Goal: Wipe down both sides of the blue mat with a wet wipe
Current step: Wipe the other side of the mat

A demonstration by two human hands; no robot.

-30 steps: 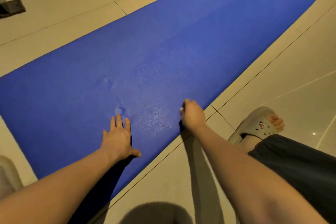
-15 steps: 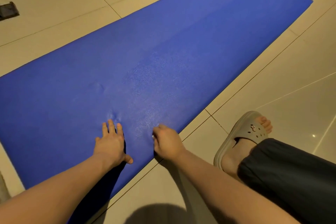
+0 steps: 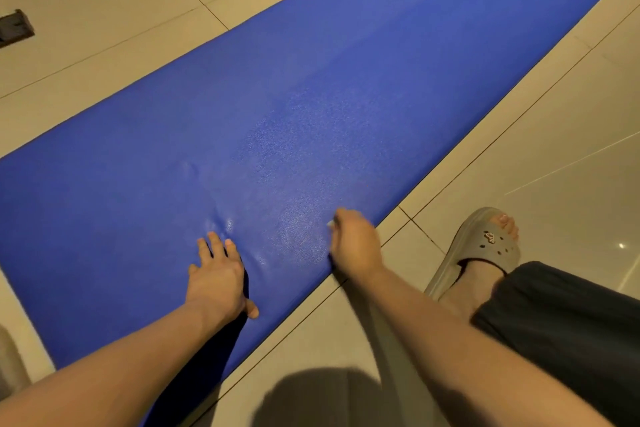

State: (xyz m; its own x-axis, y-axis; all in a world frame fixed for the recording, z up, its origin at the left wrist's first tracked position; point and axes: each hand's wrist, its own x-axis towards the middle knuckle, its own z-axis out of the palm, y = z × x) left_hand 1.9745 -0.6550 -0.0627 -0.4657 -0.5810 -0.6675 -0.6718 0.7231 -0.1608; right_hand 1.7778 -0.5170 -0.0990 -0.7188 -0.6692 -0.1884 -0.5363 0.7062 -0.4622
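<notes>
- The blue mat [image 3: 311, 97] lies flat on the tiled floor [image 3: 540, 135], running from the lower left of the frame to the upper right.
- The left hand [image 3: 216, 279] rests palm down on the mat at lower centre, fingers straight and relaxed.
- The right hand [image 3: 355, 244] is clenched around a wet wipe [image 3: 330, 224] at the mat's near edge; only a white scrap shows.
- A grey clog sandal [image 3: 481, 246] stands on the tiles at the right.
- A dark block [image 3: 15, 27] sits at upper left.

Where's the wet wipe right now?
Head view: the wet wipe peeks from the right hand, on the blue mat by its near long edge, right of the left hand.
</notes>
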